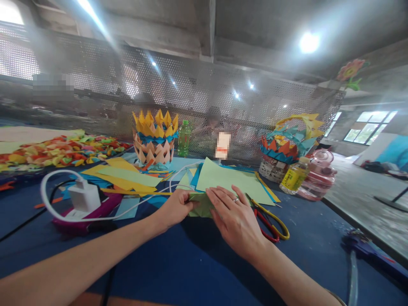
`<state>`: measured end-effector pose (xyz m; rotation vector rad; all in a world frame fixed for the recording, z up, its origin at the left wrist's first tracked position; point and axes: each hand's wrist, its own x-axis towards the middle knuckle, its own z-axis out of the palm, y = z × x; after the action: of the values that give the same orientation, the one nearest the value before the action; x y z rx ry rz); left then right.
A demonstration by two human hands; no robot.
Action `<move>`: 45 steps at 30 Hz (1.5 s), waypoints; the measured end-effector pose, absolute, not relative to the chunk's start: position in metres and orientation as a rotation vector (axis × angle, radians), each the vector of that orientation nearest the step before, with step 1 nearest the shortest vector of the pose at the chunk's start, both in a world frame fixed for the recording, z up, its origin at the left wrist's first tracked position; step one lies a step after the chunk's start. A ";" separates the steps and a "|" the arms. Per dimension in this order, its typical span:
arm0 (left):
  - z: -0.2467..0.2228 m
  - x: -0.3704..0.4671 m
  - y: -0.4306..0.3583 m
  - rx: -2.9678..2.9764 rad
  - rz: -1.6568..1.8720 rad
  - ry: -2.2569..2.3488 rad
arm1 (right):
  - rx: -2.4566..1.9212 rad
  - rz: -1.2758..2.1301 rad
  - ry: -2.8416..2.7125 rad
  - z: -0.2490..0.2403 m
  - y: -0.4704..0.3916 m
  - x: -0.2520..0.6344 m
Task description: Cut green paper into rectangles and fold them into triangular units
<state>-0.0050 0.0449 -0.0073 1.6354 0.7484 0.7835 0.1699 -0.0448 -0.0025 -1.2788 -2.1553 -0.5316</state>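
Note:
A folded piece of green paper (200,205) is between my two hands, just above the blue tabletop. My left hand (179,207) pinches its left end between thumb and fingers. Across its right part lies my right hand (234,219), fingers stretched out and a ring on one of them; its thumb is hidden. Right behind them rests a stack of light green sheets (231,180) with blue and yellow paper under it. Scissors (270,219) with red and yellow handles lie close to the right hand.
At left are a white charger (84,195) on a purple power strip (73,223) and a heap of folded paper pieces (63,151). Behind stand a folded-paper basket (154,136), a green bottle (184,139), a yellow-labelled bottle (295,175) and a pink jug (317,178). A glue gun (366,248) lies right.

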 end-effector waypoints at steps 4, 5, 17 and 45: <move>-0.004 -0.006 0.040 1.496 0.789 0.737 | -1.305 -0.389 -1.872 -0.003 -0.042 0.173; -0.003 -0.006 0.039 1.458 0.790 0.736 | -1.332 -0.242 -1.731 -0.003 -0.040 0.174; 0.000 -0.010 0.041 1.176 0.742 0.773 | -1.289 1.049 -1.195 -0.011 -0.028 0.179; -0.004 -0.012 0.044 1.538 0.714 0.773 | -1.894 0.368 -1.641 0.035 -0.068 0.264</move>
<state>-0.0118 0.0441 -0.0035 1.5376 0.7735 0.7141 0.2645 -0.0684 0.0347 -1.8940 -1.6414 0.3676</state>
